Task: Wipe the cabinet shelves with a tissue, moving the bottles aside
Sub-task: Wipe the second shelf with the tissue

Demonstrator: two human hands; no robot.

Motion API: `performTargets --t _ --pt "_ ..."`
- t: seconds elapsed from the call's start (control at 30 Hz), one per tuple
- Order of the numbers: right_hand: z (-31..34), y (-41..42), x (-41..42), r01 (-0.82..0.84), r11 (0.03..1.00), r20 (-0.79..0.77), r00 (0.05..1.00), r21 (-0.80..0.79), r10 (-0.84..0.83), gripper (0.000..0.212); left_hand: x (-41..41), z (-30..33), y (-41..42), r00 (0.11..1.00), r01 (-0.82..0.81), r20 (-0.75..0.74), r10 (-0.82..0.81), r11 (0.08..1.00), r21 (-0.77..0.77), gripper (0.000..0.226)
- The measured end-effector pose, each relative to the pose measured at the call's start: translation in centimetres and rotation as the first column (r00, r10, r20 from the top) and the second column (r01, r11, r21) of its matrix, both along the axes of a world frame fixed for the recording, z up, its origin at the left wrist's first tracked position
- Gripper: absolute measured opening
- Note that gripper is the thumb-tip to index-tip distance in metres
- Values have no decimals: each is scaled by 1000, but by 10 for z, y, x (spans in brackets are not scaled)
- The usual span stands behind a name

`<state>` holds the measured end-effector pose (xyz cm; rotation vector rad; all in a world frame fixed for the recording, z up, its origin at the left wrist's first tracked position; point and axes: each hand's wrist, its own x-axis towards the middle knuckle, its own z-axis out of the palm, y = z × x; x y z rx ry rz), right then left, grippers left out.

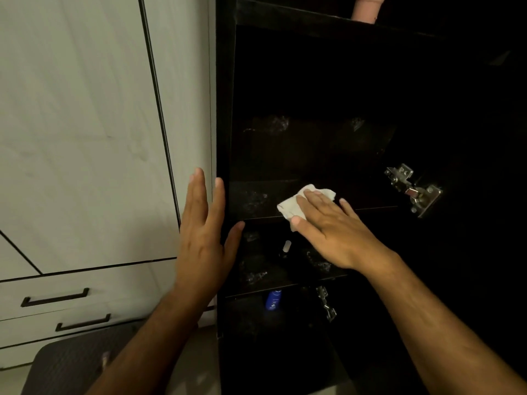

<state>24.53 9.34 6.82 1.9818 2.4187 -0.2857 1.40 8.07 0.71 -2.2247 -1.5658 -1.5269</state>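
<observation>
A dark open cabinet (pixel 313 81) fills the right of the head view. My right hand (pixel 333 229) lies flat on a white tissue (pixel 288 206), pressing it onto the front of a dark shelf (pixel 256 199). My left hand (pixel 204 232) is open with fingers spread, resting against the cabinet's left front edge (pixel 221 138) and holding nothing. One shelf down stands a small dark bottle with a white cap (pixel 286 248). Below that, a blue bottle (pixel 273 300) stands on a lower shelf. The cabinet's depths are too dark to make out.
A white wardrobe door (pixel 85 124) and drawers with black handles (pixel 55 297) stand to the left. Metal door hinges (pixel 413 192) (pixel 325 303) sit on the cabinet's right side. A pink cylinder (pixel 366 10) shows at the top. A grey mat (pixel 71 366) lies on the floor.
</observation>
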Motion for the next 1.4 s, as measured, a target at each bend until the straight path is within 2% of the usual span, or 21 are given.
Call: performTargets --t 0.17,0.27,0.4,0.57,0.67,0.9,1.07,1.23,1.3,1.4 --pt "3 39 -9 121 993 36 992 2 -121 75 -1 -7 3 999 -34 11 35 998 -47 83" --pt "2 39 -32 59 998 14 998 8 -59 77 1 -9 4 999 -28 18 29 998 -55 84" --pt "-1 13 -26 -43 999 -47 998 9 44 70 2 -11 2 999 -30 35 33 997 -65 85" --pt "14 24 7 171 985 -46 984 14 -170 66 -4 -11 -1 999 -26 30 29 995 -93 83" --pt "9 40 -9 218 976 -8 976 15 -218 80 -5 -11 -4 999 -21 41 26 993 -116 79" --pt "-3 40 -73 119 991 -47 992 55 -117 84 -8 -9 -11 999 1 49 5 993 -118 74" --pt "-4 32 -90 -90 993 -94 991 75 97 66 -9 -9 -17 999 5 53 2 993 -116 74" --pt "-2 18 -59 -259 964 -127 956 54 264 56 -8 -9 -19 998 19 55 -13 993 -116 74" --pt "-3 9 -38 -240 970 -160 957 40 243 54 -9 -9 -19 998 20 58 -13 992 -125 75" --pt "3 10 -15 -101 994 -171 979 46 108 49 -10 -11 -20 998 19 59 -12 991 -133 75"
